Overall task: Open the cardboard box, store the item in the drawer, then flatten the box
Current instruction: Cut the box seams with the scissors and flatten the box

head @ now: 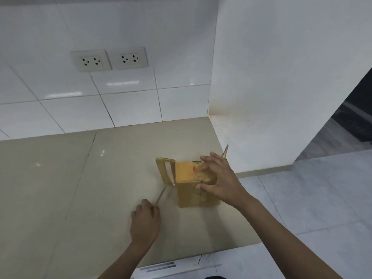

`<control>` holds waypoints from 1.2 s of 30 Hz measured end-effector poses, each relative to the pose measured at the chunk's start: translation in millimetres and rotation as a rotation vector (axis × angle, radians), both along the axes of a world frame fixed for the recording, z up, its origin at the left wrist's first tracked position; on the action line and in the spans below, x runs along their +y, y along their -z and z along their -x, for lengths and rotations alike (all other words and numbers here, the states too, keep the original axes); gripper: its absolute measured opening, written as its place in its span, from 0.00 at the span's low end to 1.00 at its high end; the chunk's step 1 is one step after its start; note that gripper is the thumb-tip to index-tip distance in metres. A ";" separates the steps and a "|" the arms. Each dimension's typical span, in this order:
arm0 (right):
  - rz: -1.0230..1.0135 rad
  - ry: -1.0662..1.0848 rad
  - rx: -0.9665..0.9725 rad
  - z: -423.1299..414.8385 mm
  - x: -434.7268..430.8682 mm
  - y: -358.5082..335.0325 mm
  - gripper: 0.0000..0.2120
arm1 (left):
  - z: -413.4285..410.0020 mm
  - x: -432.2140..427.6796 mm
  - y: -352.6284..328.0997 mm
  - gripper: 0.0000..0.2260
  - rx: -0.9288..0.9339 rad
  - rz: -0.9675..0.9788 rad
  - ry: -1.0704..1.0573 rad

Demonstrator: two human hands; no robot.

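A small brown cardboard box (189,193) stands on the beige counter (80,188) near its right end. Its left top flap (165,170) is raised and another flap sticks up behind my right hand. My right hand (219,178) lies over the box's top right, thumb on the front face and fingers over the top. A red mark shows inside under the fingers. My left hand (145,222) is closed around a thin blurred blade or stick (161,195) that points toward the box's lower left corner. The box's contents are hidden.
White tiled wall behind, with two double sockets (108,59). A white side wall (271,97) closes the counter's right end. Grey floor tiles (312,208) lie beyond the counter edge. A white cabinet front with a grey handle strip (159,266) shows below the counter's front edge.
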State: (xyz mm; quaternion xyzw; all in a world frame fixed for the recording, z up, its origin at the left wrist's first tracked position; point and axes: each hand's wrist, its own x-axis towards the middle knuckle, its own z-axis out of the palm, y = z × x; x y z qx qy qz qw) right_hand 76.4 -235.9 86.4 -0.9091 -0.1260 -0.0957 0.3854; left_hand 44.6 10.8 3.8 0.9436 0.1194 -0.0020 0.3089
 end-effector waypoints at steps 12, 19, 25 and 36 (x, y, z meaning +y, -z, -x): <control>0.008 0.021 -0.062 -9.2 27.0 -0.8 0.14 | -44.3 -10.0 -89.1 0.29 -0.458 -0.064 0.785; 0.096 0.138 -0.464 13.8 29.3 12.9 0.02 | -66.8 -28.2 -93.1 0.22 -0.158 0.142 0.790; 0.098 0.134 -0.469 59.0 35.0 35.0 0.05 | -69.4 -33.2 -86.8 0.31 -0.243 -0.186 0.766; -0.110 0.015 -0.281 128.3 51.2 30.0 0.09 | -74.6 -58.0 -67.2 0.22 -0.468 -0.151 0.558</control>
